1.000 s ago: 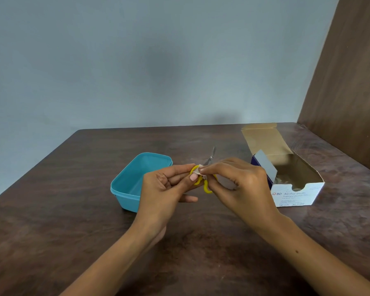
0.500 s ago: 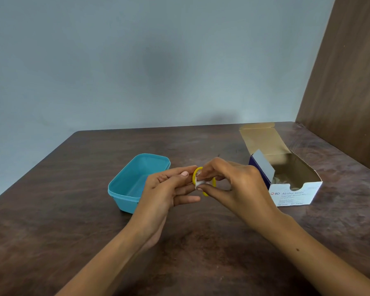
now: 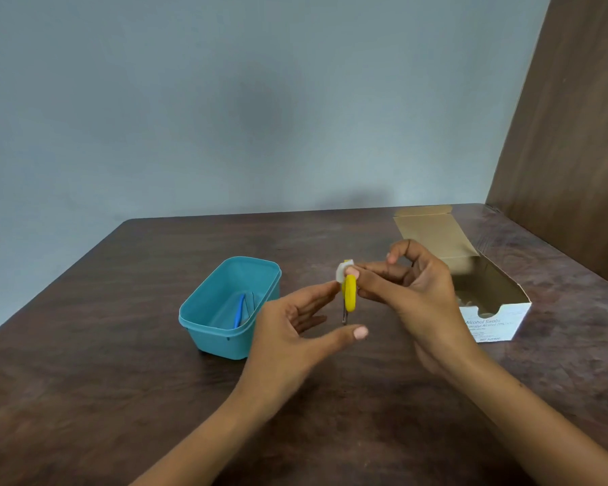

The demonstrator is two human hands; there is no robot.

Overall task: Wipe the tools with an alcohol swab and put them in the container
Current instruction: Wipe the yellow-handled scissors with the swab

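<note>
Right hand (image 3: 418, 296) at frame center pinches white swab (image 3: 341, 273) and yellow-handled scissors (image 3: 349, 298), blades hanging down. Left hand (image 3: 295, 331) spread just below, holding nothing. Teal container (image 3: 204, 331) sits left on counter (image 3: 85, 380).

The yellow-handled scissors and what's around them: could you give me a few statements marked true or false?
1. The right hand pinches the yellow-handled scissors together with a white swab. True.
2. The scissors' blades point upward. False: they hang downward.
3. The left hand grips the scissors. False: its fingers are spread just beside them.
4. The teal container holds a blue tool. True.
5. The swab box is closed. False: its lid flap stands open.
</note>
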